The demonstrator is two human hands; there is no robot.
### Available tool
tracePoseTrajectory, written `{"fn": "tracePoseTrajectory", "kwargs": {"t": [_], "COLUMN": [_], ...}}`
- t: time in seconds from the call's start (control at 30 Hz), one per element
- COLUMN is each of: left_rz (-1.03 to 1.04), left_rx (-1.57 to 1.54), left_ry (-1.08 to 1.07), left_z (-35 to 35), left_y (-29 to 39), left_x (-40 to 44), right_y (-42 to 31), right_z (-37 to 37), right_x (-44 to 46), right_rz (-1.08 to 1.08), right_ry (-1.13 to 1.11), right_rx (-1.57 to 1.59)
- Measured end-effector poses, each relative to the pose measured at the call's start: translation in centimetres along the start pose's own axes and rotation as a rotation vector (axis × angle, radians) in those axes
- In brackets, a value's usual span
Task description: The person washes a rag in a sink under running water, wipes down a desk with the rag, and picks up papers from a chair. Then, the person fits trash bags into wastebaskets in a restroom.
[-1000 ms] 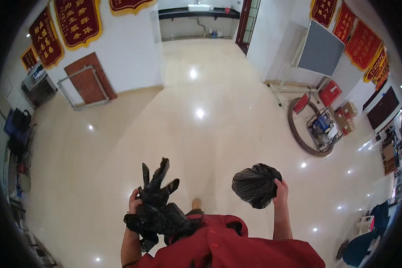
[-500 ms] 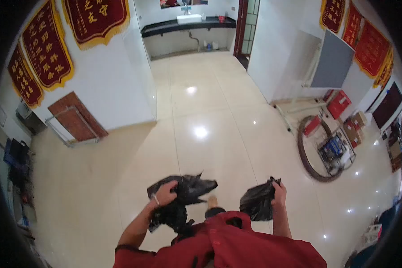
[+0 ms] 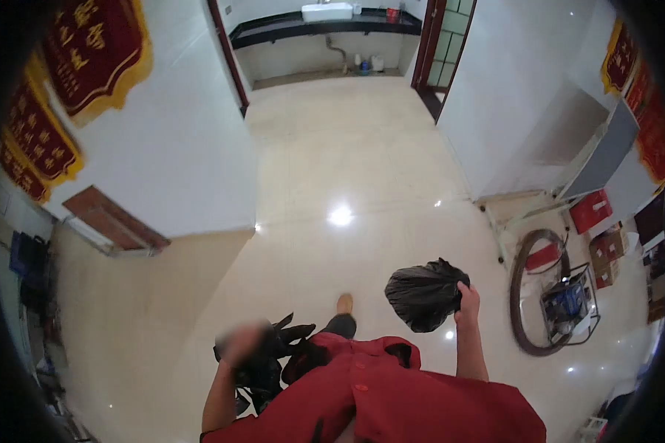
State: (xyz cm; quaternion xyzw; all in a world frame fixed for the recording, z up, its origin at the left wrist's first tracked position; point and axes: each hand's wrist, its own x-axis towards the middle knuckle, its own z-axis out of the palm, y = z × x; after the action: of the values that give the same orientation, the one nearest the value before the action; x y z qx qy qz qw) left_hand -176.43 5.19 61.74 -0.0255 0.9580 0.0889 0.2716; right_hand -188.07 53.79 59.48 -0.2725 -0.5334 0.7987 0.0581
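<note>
My right hand [image 3: 468, 302] is closed on the edge of a black plastic bag [image 3: 423, 294], which bulges out to its left above the floor. On the other side, my left hand [image 3: 245, 342] is smeared by motion, with its fingers wrapped over a crumpled bundle of black plastic bags [image 3: 262, 369]. Loose ends of that bundle stick out to the right and hang down beside the red shirt [image 3: 391, 384]. One shoe [image 3: 345, 303] shows on the floor between the two hands.
Ahead, tiled floor [image 3: 347, 155] leads to a black counter [image 3: 273, 33] with a white basin [image 3: 326, 12]. At right stand a large tyre [image 3: 521, 295], a framed machine [image 3: 567, 303] and a wheeled board [image 3: 602, 151]. A brown panel [image 3: 114, 218] leans on the left wall.
The counter and doorway are closer. My right hand has lifted the bag, which now looks fuller and rounder. My left hand has moved left and lower with its bundle.
</note>
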Motion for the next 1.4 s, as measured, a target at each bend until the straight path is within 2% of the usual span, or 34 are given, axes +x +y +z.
{"fn": "tracePoseTrajectory", "kwargs": {"t": [0.1,0.17,0.23,0.3,0.4,0.47,0.53,0.6,0.7,0.87,1.0,1.07,1.1,1.27,1.3,1.33,1.4], "left_rz": [0.092,0.202,0.374,0.624,0.706,0.783,0.729,0.690,0.624,0.441,0.358,0.510,0.557,1.007,1.012,0.918,0.943], "left_rx": [-0.045,-0.393,-0.256,-0.258,-0.191,-0.218,-0.219,-0.396,-0.499,-0.775,-0.773,-0.645,-0.637,-0.422,-0.423,-0.418,-0.444], "left_ry": [0.012,0.022,-0.074,-0.067,-0.211,-0.193,-0.213,-0.222,-0.195,-0.172,-0.174,-0.097,-0.110,-0.210,-0.270,-0.365,-0.332], "left_z": [-8.1,-14.2,-17.4,-20.4,-25.6,-27.5,-29.4,-32.1,-34.7,-40.6,-48.0,-51.8,-53.5,-63.4,-65.2,-67.3,-69.1], "left_y": [4.9,9.0,13.0,17.2,22.8,24.5,25.3,25.2,25.8,25.0,26.6,27.9,28.9,38.2,40.3,41.8,44.3], "left_x": [8.1,13.9,21.0,27.5,36.4,41.2,45.8,49.7,52.6,62.1,72.9,79.3,82.6,97.7,99.7,100.9,105.5], "right_y": [-3.1,-6.1,-8.9,-10.7,-11.7,-12.3,-13.7,-14.4,-16.7,-19.9,-22.1,-23.7,-23.8,-28.7,-29.4,-30.2,-31.5], "right_z": [2.9,5.9,8.7,12.1,17.6,20.3,22.8,25.7,28.3,35.8,41.5,44.7,45.9,53.3,54.7,56.1,58.6], "right_x": [5.4,9.5,12.8,17.3,25.9,31.4,37.1,43.2,49.5,62.0,70.5,75.2,77.7,87.2,89.1,90.2,93.9], "right_rz": [-0.024,-0.062,-0.134,-0.162,-0.196,-0.183,-0.297,-0.131,-0.089,-0.031,-0.064,-0.042,-0.108,-0.132,-0.187,-0.244,-0.273], "right_ry": [0.055,0.064,0.026,0.012,-0.033,-0.052,0.006,-0.059,-0.161,-0.151,-0.150,-0.112,-0.098,-0.167,-0.165,-0.161,-0.155], "right_rx": [0.026,-0.008,-0.008,-0.009,-0.037,-0.116,-0.372,-0.115,-0.181,-0.186,-0.104,-0.138,-0.255,-0.232,-0.312,-0.400,-0.500]}}
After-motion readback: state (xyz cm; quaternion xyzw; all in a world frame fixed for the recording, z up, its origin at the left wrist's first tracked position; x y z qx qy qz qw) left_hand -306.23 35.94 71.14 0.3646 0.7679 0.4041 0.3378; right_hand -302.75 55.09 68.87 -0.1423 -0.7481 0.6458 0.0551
